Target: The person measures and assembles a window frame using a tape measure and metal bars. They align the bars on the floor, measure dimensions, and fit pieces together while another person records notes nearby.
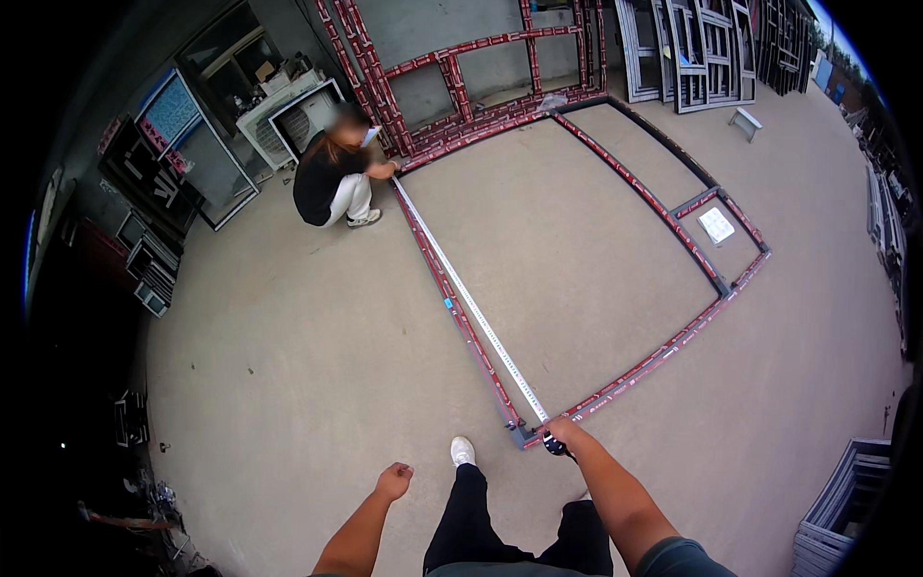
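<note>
- A big flat metal frame with red printed wrapping [673, 217] lies on the smooth grey floor [327, 385], from the middle out to 3 o'clock. Its bars meet at the corners, so the building part looks mostly done.
- A long thin white measuring tape [469, 303] is pulled out just beside the frame's left bar, from 11 o'clock down to 5 o'clock. So stretching it out looks done.
- At 5 o'clock, the right grip [565, 431] is curled tight around the small dark tape case [554, 444], close to the near corner.
- Between 6 and 7 o'clock, the left grip [394, 480] hangs over the floor, fingers loosely bent. I see nothing in it.
- Near 10 o'clock, a co-worker in a black top [322, 178] squats and reaches to the far corner. I cannot tell if they hold the tape's end.
- Reading the tape seems to be left. I cannot tell if that has happened.
- The red wrapping has pale print all over, too small to read. The tape's marks are too tiny too.
- A small blue sticker [448, 303] sits on the left bar, near the middle.
- Toward 2 o'clock, a white paper sheet [716, 226] has faint marks I cannot read.
</note>
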Demonstrator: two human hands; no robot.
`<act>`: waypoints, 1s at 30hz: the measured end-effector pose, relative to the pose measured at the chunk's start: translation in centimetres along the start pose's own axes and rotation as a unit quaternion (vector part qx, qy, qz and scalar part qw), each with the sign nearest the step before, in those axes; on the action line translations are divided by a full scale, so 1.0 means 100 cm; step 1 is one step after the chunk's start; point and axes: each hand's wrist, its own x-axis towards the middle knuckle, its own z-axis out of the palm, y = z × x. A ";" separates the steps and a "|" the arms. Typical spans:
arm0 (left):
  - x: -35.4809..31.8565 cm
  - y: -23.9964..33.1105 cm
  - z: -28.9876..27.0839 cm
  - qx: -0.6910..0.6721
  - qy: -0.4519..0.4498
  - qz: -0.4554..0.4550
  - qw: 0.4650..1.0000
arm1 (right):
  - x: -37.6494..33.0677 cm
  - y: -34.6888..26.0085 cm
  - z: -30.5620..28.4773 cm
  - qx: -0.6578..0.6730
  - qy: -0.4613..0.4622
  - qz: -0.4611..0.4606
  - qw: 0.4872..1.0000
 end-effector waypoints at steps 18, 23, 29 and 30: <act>-0.129 -0.064 0.072 0.137 -0.206 0.042 0.968 | -0.189 0.179 -0.047 0.026 -0.016 0.186 0.982; -0.097 -0.003 0.070 0.132 -0.151 0.086 0.976 | -0.199 0.283 -0.083 -0.077 0.017 0.245 0.966; -0.050 0.073 0.034 -0.027 -0.041 0.122 0.991 | -0.264 0.294 -0.104 -0.106 0.038 0.240 0.964; -0.043 0.081 0.029 -0.018 -0.041 0.128 0.991 | -0.273 0.290 -0.105 -0.107 0.039 0.234 0.966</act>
